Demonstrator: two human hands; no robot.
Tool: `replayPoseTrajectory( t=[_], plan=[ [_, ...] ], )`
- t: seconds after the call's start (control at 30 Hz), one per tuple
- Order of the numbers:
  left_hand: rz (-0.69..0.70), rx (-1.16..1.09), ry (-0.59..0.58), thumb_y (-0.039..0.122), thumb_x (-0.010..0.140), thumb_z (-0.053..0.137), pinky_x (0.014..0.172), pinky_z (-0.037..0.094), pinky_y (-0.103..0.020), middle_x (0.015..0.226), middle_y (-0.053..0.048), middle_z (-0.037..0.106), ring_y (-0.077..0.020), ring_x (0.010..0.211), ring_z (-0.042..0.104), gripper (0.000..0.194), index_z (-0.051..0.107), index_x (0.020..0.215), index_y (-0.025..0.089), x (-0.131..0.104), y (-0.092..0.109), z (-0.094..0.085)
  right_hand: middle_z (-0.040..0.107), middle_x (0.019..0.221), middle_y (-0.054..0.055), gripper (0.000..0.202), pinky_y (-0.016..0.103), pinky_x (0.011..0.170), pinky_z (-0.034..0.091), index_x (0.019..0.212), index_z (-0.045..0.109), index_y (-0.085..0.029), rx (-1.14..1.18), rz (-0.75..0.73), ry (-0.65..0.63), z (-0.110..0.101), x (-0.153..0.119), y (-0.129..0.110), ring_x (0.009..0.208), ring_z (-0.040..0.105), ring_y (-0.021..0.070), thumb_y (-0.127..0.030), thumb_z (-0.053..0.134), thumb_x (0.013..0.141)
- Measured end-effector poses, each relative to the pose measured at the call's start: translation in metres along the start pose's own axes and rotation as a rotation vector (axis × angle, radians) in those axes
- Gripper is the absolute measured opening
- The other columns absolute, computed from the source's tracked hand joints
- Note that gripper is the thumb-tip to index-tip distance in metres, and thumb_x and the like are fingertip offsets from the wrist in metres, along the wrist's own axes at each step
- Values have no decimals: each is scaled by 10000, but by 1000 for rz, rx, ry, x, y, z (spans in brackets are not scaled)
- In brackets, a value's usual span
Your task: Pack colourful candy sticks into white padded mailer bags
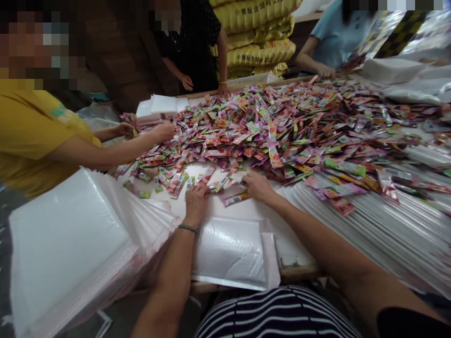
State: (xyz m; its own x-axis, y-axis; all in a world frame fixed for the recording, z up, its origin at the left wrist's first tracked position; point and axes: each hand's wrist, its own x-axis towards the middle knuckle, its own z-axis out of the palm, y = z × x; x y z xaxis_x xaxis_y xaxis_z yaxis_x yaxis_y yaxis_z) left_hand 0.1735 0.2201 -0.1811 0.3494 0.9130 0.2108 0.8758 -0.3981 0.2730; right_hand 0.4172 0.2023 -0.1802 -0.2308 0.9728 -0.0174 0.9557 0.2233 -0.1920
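Observation:
A wide heap of small, colourful packets [246, 126] covers the middle of the white table. At its near edge, my left hand [197, 195] is closed round some small packets, which stick out past the fingertips. My right hand [258, 186] is to the right, its fingers bent together at the end of a packet; what lies between them is too small to make out. A pinkish packet [235, 199] lies between the two hands, beside the right fingers. Just in front of me, a white padded envelope [230, 251] lies flat near the table's edge.
White envelopes are stacked at the left [66, 249] and fanned out at the right [373, 230]. A person in yellow [42, 136] reaches in from the left. Two people stand across the table, near yellow sacks [257, 54].

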Motion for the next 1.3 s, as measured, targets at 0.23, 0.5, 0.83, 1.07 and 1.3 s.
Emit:
replayPoseTrajectory(
  t=[0.23, 0.5, 0.83, 1.07, 1.3],
  plan=[
    [-23, 76, 2, 248, 853, 623, 893, 370, -474, 1146, -98, 686, -332, 1093, 526, 268, 677, 1115, 228, 4, 3, -3, 698, 992, 84, 193, 273, 830, 423, 965, 725, -172, 239, -270, 6, 2, -19, -18, 935, 606, 185, -195, 537, 925],
    [29, 58, -43, 242, 936, 533, 926, 333, -440, 1018, -44, 725, -267, 1055, 508, 216, 711, 1055, 263, 6, 3, -1, 706, 1034, 126, 246, 304, 843, 406, 1052, 740, -152, 41, -244, -53, -3, 29, -8, 1008, 605, 228, -179, 537, 914],
    [42, -55, -127, 197, 907, 521, 886, 433, -368, 890, -70, 714, -232, 967, 589, 235, 753, 939, 214, 7, 29, 4, 730, 1050, 91, 219, 318, 810, 410, 1093, 729, -245, 206, -459, 71, 31, -27, -9, 949, 635, 207, -250, 620, 903],
    [171, -158, -322, 303, 984, 398, 961, 450, -336, 1173, -92, 683, -210, 1105, 592, 340, 621, 1208, 178, -15, 42, 6, 734, 1024, 79, 173, 339, 894, 456, 1024, 722, -222, 479, -519, 255, 19, -36, -20, 990, 640, 199, -293, 614, 907],
    [32, -37, -128, 405, 896, 566, 1005, 437, -419, 1360, -158, 563, -295, 1214, 538, 505, 516, 1331, 153, -14, 28, -17, 694, 1146, 113, 372, 362, 911, 443, 1157, 687, -171, 309, -353, 321, -8, 44, -38, 1037, 585, 226, -59, 452, 891]
  ],
)
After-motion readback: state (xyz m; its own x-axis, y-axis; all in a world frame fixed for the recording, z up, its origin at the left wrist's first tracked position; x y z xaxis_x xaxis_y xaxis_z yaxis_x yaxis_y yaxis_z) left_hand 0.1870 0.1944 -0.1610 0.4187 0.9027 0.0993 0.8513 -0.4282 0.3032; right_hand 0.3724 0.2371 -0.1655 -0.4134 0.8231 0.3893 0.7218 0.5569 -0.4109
